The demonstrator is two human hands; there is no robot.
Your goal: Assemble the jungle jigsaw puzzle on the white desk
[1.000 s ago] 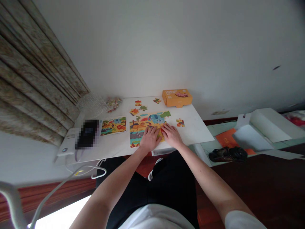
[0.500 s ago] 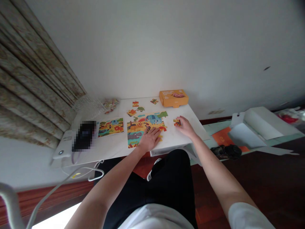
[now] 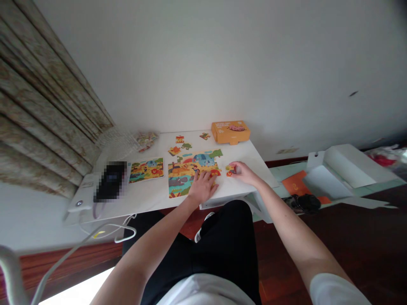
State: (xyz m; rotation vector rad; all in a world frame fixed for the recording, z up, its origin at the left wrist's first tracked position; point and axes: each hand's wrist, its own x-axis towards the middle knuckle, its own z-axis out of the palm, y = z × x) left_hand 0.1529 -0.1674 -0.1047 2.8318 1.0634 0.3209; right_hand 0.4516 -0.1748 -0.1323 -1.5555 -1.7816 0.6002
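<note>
Since half a second ago, my right hand (image 3: 244,173) has drawn the loose puzzle piece (image 3: 230,170) leftward, fingers pinched on it, just right of the half-built puzzle (image 3: 187,171). Arm outstretched, my left hand (image 3: 202,187) lies flat, fingers spread, on the puzzle's near right corner.
</note>
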